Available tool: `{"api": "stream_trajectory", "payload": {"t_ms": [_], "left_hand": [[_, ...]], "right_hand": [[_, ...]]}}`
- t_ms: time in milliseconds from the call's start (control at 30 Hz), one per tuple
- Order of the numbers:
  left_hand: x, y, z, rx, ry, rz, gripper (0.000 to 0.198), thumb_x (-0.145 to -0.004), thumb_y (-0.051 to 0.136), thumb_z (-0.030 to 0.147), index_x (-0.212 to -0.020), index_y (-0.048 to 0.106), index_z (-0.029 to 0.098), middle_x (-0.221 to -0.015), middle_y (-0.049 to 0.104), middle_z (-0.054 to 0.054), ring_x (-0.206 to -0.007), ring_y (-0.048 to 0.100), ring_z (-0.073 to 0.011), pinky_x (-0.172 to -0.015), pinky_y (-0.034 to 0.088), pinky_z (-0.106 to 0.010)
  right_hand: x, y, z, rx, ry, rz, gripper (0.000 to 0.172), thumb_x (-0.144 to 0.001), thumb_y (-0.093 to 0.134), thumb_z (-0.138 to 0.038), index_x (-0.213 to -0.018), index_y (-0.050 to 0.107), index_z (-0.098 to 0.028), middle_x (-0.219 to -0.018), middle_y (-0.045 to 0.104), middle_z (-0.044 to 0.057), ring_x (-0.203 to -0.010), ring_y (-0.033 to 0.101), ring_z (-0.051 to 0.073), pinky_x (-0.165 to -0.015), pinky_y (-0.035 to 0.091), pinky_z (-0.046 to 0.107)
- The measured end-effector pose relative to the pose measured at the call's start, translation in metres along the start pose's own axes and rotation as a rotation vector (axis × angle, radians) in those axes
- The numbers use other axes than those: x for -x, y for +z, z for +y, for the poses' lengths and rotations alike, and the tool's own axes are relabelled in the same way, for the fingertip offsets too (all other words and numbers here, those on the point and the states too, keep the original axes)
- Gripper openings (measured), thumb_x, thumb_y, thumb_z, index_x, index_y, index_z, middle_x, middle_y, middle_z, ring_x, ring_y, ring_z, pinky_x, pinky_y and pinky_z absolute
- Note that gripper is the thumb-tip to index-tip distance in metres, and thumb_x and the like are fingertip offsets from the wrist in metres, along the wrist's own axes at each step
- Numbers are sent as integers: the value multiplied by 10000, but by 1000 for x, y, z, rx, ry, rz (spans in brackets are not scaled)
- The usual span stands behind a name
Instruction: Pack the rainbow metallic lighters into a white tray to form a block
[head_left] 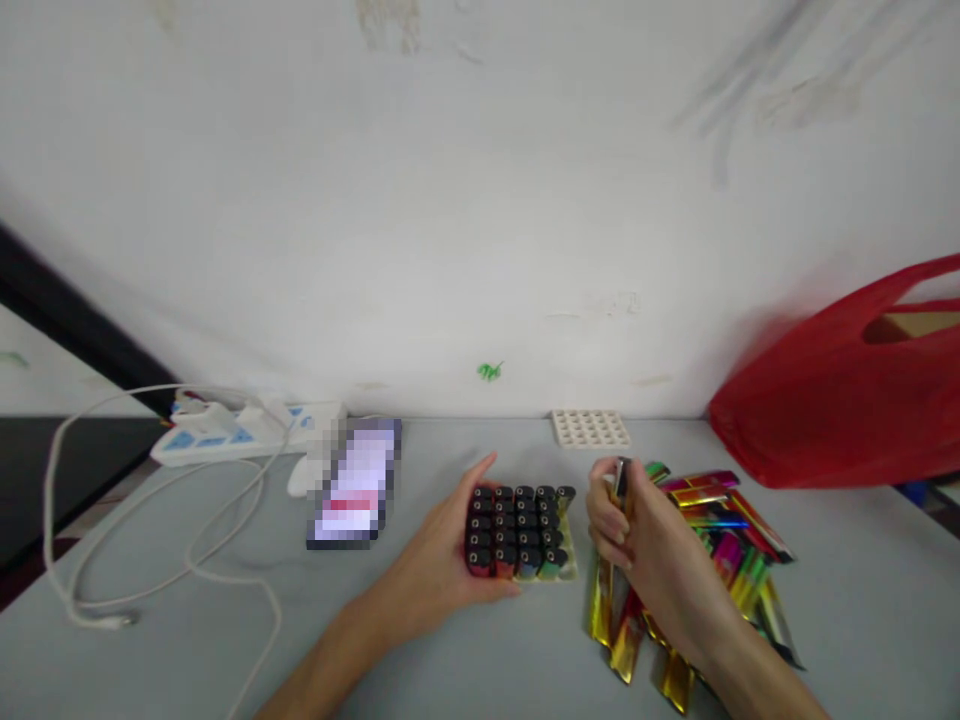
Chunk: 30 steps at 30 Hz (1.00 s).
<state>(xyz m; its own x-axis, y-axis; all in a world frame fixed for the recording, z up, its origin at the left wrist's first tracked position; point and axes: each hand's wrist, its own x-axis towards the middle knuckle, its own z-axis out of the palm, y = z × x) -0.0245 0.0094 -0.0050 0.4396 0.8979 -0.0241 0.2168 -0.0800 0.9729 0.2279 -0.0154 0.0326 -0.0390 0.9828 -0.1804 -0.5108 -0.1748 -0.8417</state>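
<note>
My left hand [442, 550] is wrapped round the left side of a pale tray [568, 555] filled with rows of upright lighters [516, 530]. Their tops are black with small round openings, and coloured bodies show along the front row. The tray's right-hand column holds one lighter at the back; its other places show bare. To the right of the tray, my right hand [626, 520] is closed round a single upright lighter [622, 478] with a shiny top; fingers hide most of it. Below and beside this hand lies a pile of shiny coloured foil sleeves [739, 560].
A white perforated tray [591, 428] lies against the wall. On the right leans a red bag [840, 400]. A phone [356, 485] with a blurred screen, a white power strip [247, 430] and a looping white cable [191, 560] occupy the left of the grey table [480, 670].
</note>
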Motion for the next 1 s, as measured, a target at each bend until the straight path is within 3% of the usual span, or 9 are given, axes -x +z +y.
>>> {"api": "stream_trajectory", "payload": {"t_ms": [133, 233, 333, 533, 800, 900, 1000], "left_hand": [[1, 0, 2, 49, -18, -4, 1305, -679, 1008, 180, -1754, 282, 331, -1497, 612, -143, -969, 746, -237, -958, 636, -441], [2, 2, 4, 83, -47, -17, 1300, -701, 993, 185, -1758, 253, 340, -1504, 606, -151, -848, 741, -190, -836, 649, -391], [3, 3, 6, 101, -63, -18, 1312, -699, 994, 183, -1762, 244, 352, -1521, 599, -157, -826, 738, -183, -790, 645, -371], [3, 2, 7, 89, -63, -7, 1322, -683, 1007, 191, -1765, 263, 342, -1520, 598, -161, -866, 732, -201, -846, 642, -403], [1, 1, 7, 90, -47, -18, 1304, -680, 998, 176, -1751, 273, 340, -1491, 614, -141, -903, 737, -216, -919, 634, -438], [1, 1, 5, 61, -22, -11, 1306, -675, 1003, 177, -1752, 281, 328, -1500, 611, -147, -956, 738, -234, -959, 625, -449], [1, 2, 3, 55, -35, -15, 1295, -694, 999, 182, -1754, 272, 336, -1511, 602, -147, -885, 735, -203, -903, 636, -420]], "right_hand": [[-2, -6, 0, -56, 97, -89, 673, -886, 770, -788, -636, 500, -225, -607, 247, -86, -543, 135, 110, -461, 167, 252], [-4, -11, 1, -73, 107, -136, 723, -918, 731, -755, -571, 338, -257, -551, 187, -106, -504, 79, 93, -448, 120, 265], [-6, -13, 2, -86, 125, -156, 706, -929, 726, -694, -566, 300, -264, -538, 169, -110, -493, 76, 87, -445, 116, 263], [-5, -14, 8, -101, 155, -124, 613, -896, 739, -576, -566, 322, -270, -519, 169, -116, -469, 66, 80, -431, 97, 271], [-4, -9, 4, -134, 143, -92, 653, -864, 847, -634, -618, 389, -239, -593, 183, -110, -531, 52, 91, -445, 105, 244], [-1, -5, 1, -104, 118, -46, 576, -848, 872, -666, -724, 520, -227, -659, 296, -72, -569, 160, 116, -459, 186, 218], [0, -1, 1, -74, 87, -34, 538, -855, 859, -696, -803, 587, -234, -748, 417, -17, -653, 332, 155, -509, 333, 225]]}}
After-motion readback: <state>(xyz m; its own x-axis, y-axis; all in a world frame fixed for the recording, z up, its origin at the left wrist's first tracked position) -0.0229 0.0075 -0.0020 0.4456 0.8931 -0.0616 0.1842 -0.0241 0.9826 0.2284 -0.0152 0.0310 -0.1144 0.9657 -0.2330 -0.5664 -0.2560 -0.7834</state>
